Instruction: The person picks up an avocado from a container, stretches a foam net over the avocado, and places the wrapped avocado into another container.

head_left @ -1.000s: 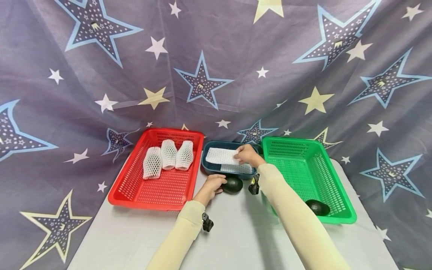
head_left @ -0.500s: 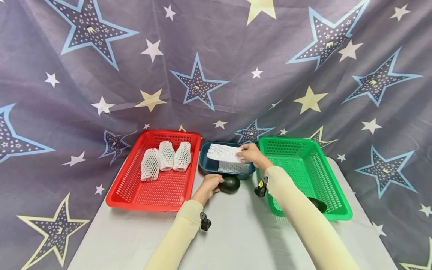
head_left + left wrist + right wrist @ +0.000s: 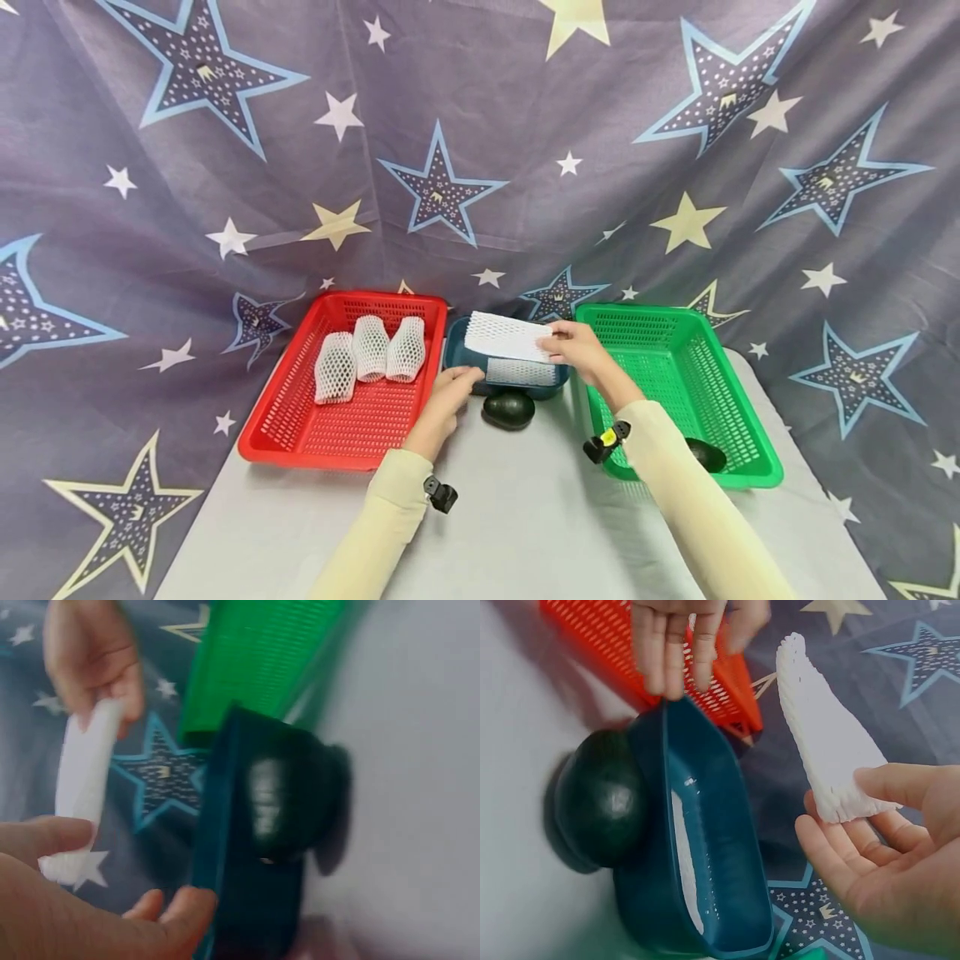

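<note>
One avocado point(image 3: 708, 456) in green basket point(image 3: 637, 375): head view only.
Gap, net sleeve point(image 3: 829, 746) to left hand point(image 3: 446, 402): plain from right wrist, masked from left.
Right hand point(image 3: 900, 859): sleeve's end pinched between thumb and fingers, aloft beside blue box point(image 3: 649, 900).
Left fingers point(image 3: 674, 664): extended.

In the left wrist view, our left hand point(image 3: 75, 922) spreads its fingers at the lower left, one overlapping a white sleeve's point(image 3: 84, 765) lower end; whether they touch, we cannot tell. Our blurred right hand point(image 3: 94, 656) pinches the upper end. We see a glossy dark avocado point(image 3: 289, 795) just beside a blue bin point(image 3: 266, 907), a green basket point(image 3: 262, 660) beyond, starry cloth point(image 3: 146, 817) and the pale desk point(image 3: 420, 787).
</note>
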Demonstrator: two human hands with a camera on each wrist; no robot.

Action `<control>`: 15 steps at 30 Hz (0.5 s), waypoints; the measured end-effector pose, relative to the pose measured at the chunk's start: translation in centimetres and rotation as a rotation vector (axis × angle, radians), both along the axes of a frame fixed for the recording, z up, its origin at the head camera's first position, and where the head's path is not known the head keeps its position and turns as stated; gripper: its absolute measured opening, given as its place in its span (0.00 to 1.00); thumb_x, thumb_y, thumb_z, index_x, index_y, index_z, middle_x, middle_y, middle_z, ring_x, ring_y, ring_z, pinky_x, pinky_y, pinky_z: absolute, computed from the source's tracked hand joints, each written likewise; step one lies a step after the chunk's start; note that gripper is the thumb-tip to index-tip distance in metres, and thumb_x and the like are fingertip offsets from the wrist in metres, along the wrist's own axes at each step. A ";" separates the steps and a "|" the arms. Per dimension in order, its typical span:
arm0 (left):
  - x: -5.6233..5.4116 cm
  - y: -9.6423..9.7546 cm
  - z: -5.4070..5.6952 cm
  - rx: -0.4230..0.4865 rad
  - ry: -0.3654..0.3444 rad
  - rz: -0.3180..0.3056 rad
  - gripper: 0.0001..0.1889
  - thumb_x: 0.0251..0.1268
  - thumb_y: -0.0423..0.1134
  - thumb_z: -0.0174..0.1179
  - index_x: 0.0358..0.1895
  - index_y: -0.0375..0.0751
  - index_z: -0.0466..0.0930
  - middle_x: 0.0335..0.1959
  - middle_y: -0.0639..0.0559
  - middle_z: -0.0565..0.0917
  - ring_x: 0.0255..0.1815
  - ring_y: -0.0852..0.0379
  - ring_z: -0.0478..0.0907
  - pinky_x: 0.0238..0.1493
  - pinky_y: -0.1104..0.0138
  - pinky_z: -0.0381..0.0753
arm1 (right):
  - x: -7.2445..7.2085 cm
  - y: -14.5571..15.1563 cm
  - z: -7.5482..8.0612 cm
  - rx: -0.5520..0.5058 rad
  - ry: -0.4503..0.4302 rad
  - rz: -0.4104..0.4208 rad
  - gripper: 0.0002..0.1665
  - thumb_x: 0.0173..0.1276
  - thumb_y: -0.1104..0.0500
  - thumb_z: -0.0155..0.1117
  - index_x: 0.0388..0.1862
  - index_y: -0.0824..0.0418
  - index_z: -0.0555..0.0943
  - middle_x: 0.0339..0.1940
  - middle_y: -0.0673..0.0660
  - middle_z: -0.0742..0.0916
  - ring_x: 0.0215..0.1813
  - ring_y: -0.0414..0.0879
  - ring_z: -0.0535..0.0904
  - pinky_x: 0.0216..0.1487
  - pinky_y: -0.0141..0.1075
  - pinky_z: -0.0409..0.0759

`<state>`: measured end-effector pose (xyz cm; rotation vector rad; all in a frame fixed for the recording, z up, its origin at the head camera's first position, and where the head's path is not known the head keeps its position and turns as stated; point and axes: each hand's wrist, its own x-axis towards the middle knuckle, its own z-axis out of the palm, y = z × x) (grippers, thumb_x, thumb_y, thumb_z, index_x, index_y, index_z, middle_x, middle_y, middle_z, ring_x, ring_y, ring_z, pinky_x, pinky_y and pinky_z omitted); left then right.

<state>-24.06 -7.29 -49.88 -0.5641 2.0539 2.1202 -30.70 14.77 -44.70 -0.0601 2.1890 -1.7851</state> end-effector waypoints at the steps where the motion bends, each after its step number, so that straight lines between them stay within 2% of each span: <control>1: -0.1 -0.1 0.4 0.048 0.017 0.007 0.30 0.62 0.39 0.60 0.66 0.28 0.72 0.59 0.36 0.78 0.56 0.42 0.76 0.62 0.53 0.78 | 0.3 0.2 0.0 -0.004 0.000 0.004 0.17 0.72 0.66 0.64 0.56 0.72 0.76 0.37 0.49 0.84 0.38 0.37 0.80 0.43 0.30 0.86; 4: -0.6 -0.2 1.3 0.214 0.067 0.013 0.26 0.68 0.41 0.56 0.65 0.28 0.71 0.55 0.35 0.79 0.60 0.41 0.78 0.72 0.49 0.72 | 1.3 0.7 -0.1 -0.008 0.000 0.003 0.19 0.72 0.65 0.63 0.59 0.72 0.75 0.39 0.49 0.84 0.40 0.39 0.80 0.47 0.32 0.85; 7: -1.0 -0.3 1.6 0.327 0.105 0.003 0.23 0.73 0.41 0.53 0.64 0.29 0.72 0.46 0.43 0.81 0.50 0.47 0.82 0.71 0.48 0.73 | 2.0 1.0 -0.6 -0.006 0.008 0.011 0.20 0.72 0.65 0.64 0.60 0.72 0.76 0.37 0.48 0.84 0.41 0.39 0.80 0.48 0.32 0.85; 11: -1.3 -0.5 1.4 0.338 0.125 -0.067 0.22 0.74 0.37 0.56 0.65 0.29 0.74 0.41 0.51 0.84 0.40 0.60 0.83 0.62 0.55 0.81 | 2.9 1.3 -1.4 -0.022 0.028 0.042 0.20 0.72 0.66 0.63 0.61 0.73 0.76 0.34 0.47 0.83 0.40 0.37 0.81 0.46 0.30 0.85; 15: -1.3 -0.5 0.7 0.289 0.133 -0.148 0.21 0.72 0.32 0.60 0.64 0.27 0.74 0.43 0.52 0.86 0.39 0.64 0.84 0.49 0.68 0.85 | 3.7 1.3 -2.0 -0.057 0.034 0.047 0.21 0.71 0.68 0.63 0.61 0.74 0.76 0.34 0.46 0.83 0.39 0.37 0.82 0.46 0.29 0.85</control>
